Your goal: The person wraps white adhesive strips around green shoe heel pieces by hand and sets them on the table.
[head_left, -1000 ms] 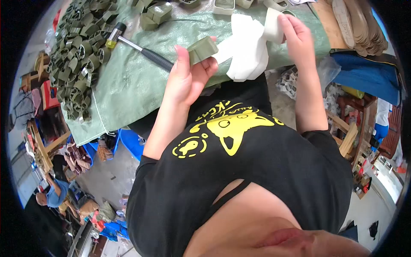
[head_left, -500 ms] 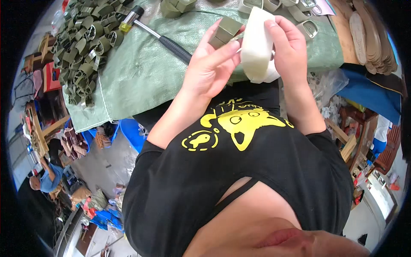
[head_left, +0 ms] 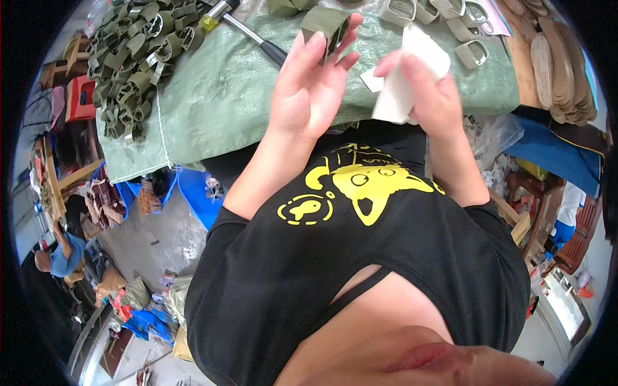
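Observation:
In my left hand (head_left: 312,87), an olive-green loop-shaped strap piece (head_left: 327,22) is held up between thumb and fingers, above the green sheet. My right hand (head_left: 428,93) pinches a folded cream-white strip (head_left: 430,51), thumb over its face; the strip is turned, and one end hangs down beside the palm. A hammer (head_left: 254,35) with a black grip lies left of my left hand. Several pale loop pieces (head_left: 472,54) lie beyond my right hand.
A heap of olive-green loops (head_left: 138,58) covers the left of the green woven sheet (head_left: 212,103). Stacked tan insoles (head_left: 560,64) lie on the wooden surface at right. Blue material (head_left: 560,138) hangs below. A person in blue (head_left: 66,254) is at far left.
My hands have moved apart. The olive-green piece has shifted up and left with my left hand. The cream-white strip has turned in my right hand.

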`<action>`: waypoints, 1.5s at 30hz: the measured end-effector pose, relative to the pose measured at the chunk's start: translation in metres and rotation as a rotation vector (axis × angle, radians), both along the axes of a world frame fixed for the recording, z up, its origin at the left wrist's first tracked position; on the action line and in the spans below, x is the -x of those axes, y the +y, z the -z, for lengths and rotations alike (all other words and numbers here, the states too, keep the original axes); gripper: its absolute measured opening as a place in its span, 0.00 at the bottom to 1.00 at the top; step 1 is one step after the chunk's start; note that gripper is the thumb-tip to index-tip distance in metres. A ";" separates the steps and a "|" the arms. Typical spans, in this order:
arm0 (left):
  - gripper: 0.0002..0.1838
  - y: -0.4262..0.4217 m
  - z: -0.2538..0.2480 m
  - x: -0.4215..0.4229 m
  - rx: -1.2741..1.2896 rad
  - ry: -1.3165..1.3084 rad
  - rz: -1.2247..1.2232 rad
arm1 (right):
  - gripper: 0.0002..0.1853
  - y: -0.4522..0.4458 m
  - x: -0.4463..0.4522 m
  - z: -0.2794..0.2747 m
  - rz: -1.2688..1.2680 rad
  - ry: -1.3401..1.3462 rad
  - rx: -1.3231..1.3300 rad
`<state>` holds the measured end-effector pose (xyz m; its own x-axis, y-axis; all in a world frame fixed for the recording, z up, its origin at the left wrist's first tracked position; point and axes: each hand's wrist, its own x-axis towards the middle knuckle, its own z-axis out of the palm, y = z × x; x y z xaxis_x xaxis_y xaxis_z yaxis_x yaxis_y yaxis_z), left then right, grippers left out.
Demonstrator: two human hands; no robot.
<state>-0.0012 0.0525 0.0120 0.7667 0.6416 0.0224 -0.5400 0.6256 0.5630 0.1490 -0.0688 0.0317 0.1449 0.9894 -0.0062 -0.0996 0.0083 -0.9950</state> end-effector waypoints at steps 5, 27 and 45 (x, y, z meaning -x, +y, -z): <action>0.34 -0.001 0.010 0.007 -0.037 0.019 0.076 | 0.19 0.011 0.027 0.005 0.093 0.203 -0.210; 0.25 -0.010 0.003 0.006 0.065 0.023 0.045 | 0.17 0.014 0.017 0.007 0.603 0.290 -0.341; 0.27 -0.016 0.009 -0.002 0.006 0.069 0.015 | 0.16 0.019 0.023 0.007 0.551 0.374 -0.258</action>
